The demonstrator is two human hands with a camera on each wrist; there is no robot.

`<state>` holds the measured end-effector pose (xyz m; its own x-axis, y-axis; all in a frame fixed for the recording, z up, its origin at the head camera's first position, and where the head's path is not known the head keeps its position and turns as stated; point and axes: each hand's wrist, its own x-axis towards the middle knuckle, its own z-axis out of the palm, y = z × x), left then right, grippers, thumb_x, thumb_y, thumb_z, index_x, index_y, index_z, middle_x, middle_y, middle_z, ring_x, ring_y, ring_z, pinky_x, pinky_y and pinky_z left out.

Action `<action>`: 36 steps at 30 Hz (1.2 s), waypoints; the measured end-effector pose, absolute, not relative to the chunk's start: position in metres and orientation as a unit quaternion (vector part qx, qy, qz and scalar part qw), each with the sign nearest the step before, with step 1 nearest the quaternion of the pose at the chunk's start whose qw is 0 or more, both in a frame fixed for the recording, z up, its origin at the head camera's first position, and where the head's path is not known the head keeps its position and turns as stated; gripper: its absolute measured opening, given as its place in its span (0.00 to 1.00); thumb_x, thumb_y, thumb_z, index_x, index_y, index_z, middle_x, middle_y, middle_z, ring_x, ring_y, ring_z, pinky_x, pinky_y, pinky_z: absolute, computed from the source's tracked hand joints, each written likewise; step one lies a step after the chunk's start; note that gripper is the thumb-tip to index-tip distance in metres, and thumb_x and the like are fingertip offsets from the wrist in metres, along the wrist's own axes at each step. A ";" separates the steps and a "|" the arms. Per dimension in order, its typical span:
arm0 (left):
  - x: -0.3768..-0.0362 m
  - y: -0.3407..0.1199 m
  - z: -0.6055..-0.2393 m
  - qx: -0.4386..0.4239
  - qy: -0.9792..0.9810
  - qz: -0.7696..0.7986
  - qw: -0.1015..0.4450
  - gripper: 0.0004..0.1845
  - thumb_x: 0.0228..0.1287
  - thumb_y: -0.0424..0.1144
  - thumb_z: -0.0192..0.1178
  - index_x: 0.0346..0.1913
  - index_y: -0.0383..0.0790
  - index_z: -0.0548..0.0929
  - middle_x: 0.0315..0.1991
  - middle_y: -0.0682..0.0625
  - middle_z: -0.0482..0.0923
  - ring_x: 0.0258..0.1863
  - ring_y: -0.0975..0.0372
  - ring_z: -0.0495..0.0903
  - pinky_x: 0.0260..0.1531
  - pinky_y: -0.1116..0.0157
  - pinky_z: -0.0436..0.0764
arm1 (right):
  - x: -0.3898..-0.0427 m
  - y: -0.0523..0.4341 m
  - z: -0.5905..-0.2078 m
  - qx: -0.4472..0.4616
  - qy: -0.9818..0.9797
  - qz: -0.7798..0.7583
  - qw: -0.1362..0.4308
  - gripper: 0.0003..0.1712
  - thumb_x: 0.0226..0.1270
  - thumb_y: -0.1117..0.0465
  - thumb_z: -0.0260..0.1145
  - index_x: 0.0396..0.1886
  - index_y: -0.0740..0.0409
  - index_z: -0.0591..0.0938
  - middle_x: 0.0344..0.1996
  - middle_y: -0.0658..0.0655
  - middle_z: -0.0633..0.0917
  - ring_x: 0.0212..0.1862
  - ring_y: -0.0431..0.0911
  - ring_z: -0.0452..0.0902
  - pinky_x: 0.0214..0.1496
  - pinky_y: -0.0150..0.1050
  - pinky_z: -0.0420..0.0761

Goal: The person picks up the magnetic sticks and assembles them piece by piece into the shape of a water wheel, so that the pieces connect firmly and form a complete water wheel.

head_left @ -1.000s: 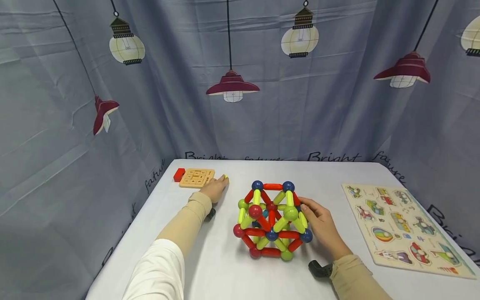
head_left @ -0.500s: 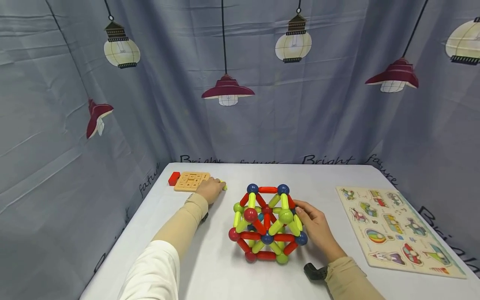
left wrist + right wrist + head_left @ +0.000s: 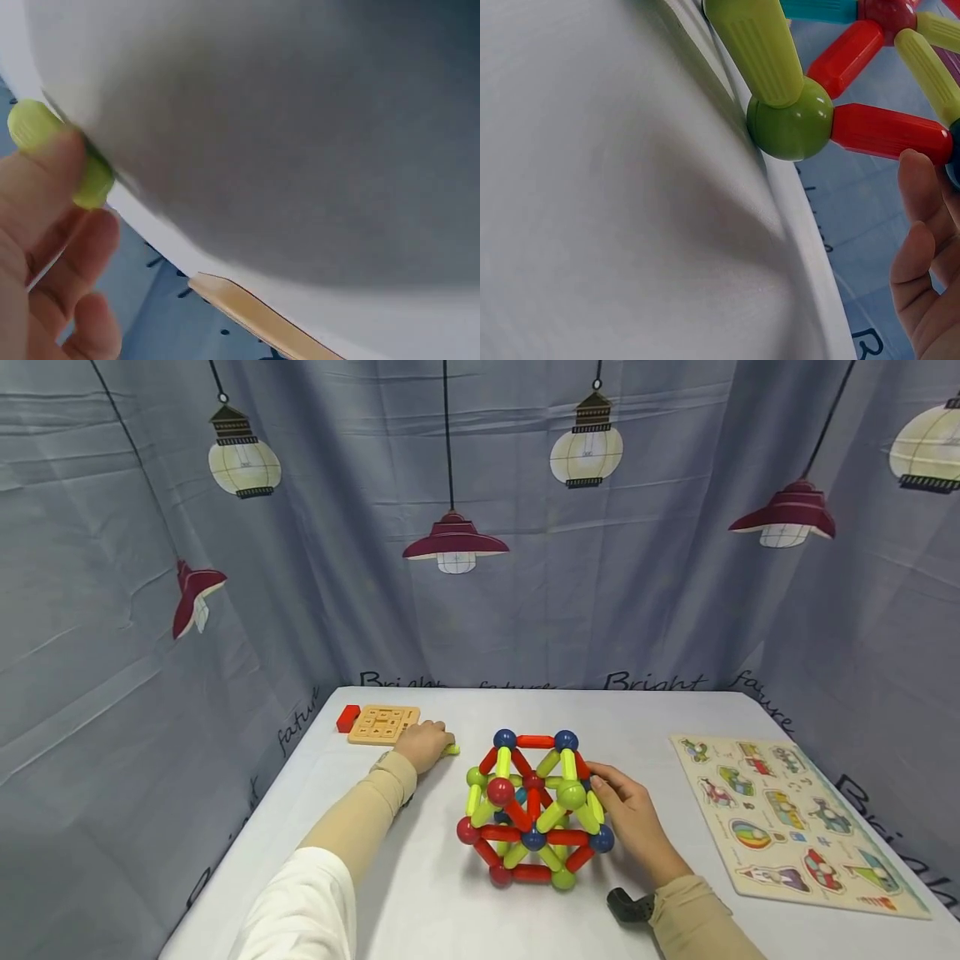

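Note:
A yellow-green magnetic rod (image 3: 452,749) is pinched between the thumb and fingers of my left hand (image 3: 423,745), close over the table at its back left. In the left wrist view, both ends of the rod (image 3: 31,124) stick out past the thumb. Mid-table stands a ball-and-stick magnetic structure (image 3: 534,836) of red and yellow-green rods joined by red, blue and green balls. My right hand (image 3: 632,814) holds its right side, fingertips at a blue ball. The right wrist view shows fingers (image 3: 919,180) against a red rod (image 3: 889,131) and a green ball (image 3: 791,124) low near the tabletop.
Beside the left hand lies a wooden number puzzle board (image 3: 383,725), with a red block (image 3: 348,718) to its left. A large picture puzzle board (image 3: 798,827) covers the table's right side. Grey curtains (image 3: 525,610) hang behind the white table (image 3: 420,893).
The rod in my left hand now juts out to the right of the fingers, and the hand has come slightly nearer. My right hand keeps its hold. The head view has shifted a little.

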<state>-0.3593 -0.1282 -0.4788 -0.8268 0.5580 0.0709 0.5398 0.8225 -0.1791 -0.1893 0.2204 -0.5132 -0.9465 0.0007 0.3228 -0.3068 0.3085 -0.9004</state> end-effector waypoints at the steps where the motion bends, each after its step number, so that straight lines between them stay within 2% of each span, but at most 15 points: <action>1: -0.356 -0.128 -0.478 -0.288 -0.955 0.036 0.064 0.11 0.71 0.43 0.66 0.53 0.50 0.89 0.43 0.51 0.82 0.44 0.58 0.83 0.45 0.58 0.84 | -0.189 0.221 -0.513 0.096 -0.798 0.580 0.131 0.23 0.84 0.51 0.53 0.67 0.57 0.79 0.60 0.63 0.84 0.51 0.32 0.82 0.51 0.29 0.83; 6: -0.312 -0.113 -0.440 -0.245 -0.907 -0.315 0.133 0.16 0.71 0.43 0.67 0.58 0.44 0.86 0.44 0.51 0.81 0.43 0.62 0.82 0.43 0.64 0.83 | -0.189 0.221 -0.512 0.100 -0.804 0.573 0.124 0.24 0.84 0.50 0.52 0.68 0.56 0.78 0.62 0.61 0.83 0.54 0.31 0.81 0.54 0.27 0.81; 8: -0.281 -0.102 -0.414 -0.266 -0.844 -0.433 0.169 0.16 0.69 0.41 0.69 0.57 0.44 0.86 0.44 0.51 0.82 0.42 0.62 0.83 0.43 0.64 0.84 | -0.189 0.222 -0.509 0.100 -0.806 0.569 0.125 0.24 0.84 0.49 0.52 0.69 0.55 0.78 0.62 0.60 0.83 0.54 0.31 0.80 0.54 0.27 0.81; 10: -0.248 -0.090 -0.391 -0.326 -0.799 -0.470 0.185 0.14 0.67 0.40 0.70 0.54 0.43 0.87 0.44 0.51 0.84 0.42 0.62 0.84 0.43 0.64 0.84 | -0.189 0.223 -0.508 0.100 -0.809 0.565 0.128 0.24 0.84 0.49 0.52 0.69 0.55 0.78 0.62 0.60 0.83 0.54 0.31 0.80 0.53 0.27 0.81; 14: -0.197 -0.072 -0.371 -0.443 -0.778 -0.414 0.167 0.13 0.66 0.41 0.72 0.50 0.44 0.87 0.41 0.54 0.85 0.42 0.62 0.82 0.43 0.66 0.82 | -0.189 0.225 -0.507 0.098 -0.811 0.561 0.134 0.24 0.84 0.49 0.52 0.69 0.56 0.78 0.61 0.62 0.84 0.52 0.30 0.81 0.51 0.28 0.82; 20: -0.176 -0.065 -0.380 -0.451 -0.816 -0.328 0.155 0.13 0.65 0.38 0.72 0.52 0.44 0.88 0.39 0.56 0.81 0.38 0.64 0.76 0.35 0.70 0.78 | -0.190 0.224 -0.510 0.106 -0.808 0.566 0.128 0.24 0.84 0.49 0.52 0.69 0.57 0.78 0.61 0.61 0.84 0.52 0.30 0.81 0.52 0.28 0.82; 23: -0.176 -0.062 -0.384 -0.458 -0.820 -0.290 0.183 0.18 0.65 0.39 0.72 0.57 0.44 0.86 0.40 0.56 0.81 0.38 0.64 0.75 0.37 0.71 0.77 | -0.190 0.224 -0.511 0.107 -0.809 0.563 0.130 0.24 0.84 0.49 0.52 0.68 0.57 0.78 0.61 0.61 0.84 0.53 0.30 0.80 0.52 0.27 0.81; 27: -0.175 -0.054 -0.383 -0.476 -0.812 -0.224 0.252 0.22 0.62 0.43 0.75 0.59 0.46 0.86 0.41 0.56 0.84 0.42 0.63 0.79 0.42 0.67 0.77 | -0.190 0.225 -0.511 0.106 -0.808 0.564 0.130 0.24 0.84 0.49 0.52 0.68 0.57 0.78 0.61 0.62 0.84 0.52 0.30 0.81 0.52 0.28 0.82; 31: -0.170 -0.046 -0.383 -0.475 -0.815 -0.131 0.306 0.15 0.62 0.44 0.74 0.52 0.52 0.90 0.38 0.58 0.85 0.48 0.62 0.80 0.47 0.62 0.76 | -0.190 0.226 -0.511 0.113 -0.809 0.563 0.129 0.23 0.84 0.50 0.53 0.68 0.55 0.79 0.60 0.61 0.84 0.51 0.36 0.82 0.51 0.30 0.83; 36: -0.165 -0.041 -0.383 -0.458 -0.830 -0.063 0.311 0.13 0.63 0.46 0.72 0.50 0.56 0.90 0.39 0.60 0.86 0.54 0.61 0.78 0.51 0.60 0.73 | -0.190 0.225 -0.512 0.116 -0.808 0.563 0.126 0.22 0.84 0.51 0.53 0.68 0.55 0.78 0.60 0.61 0.84 0.53 0.39 0.82 0.51 0.30 0.83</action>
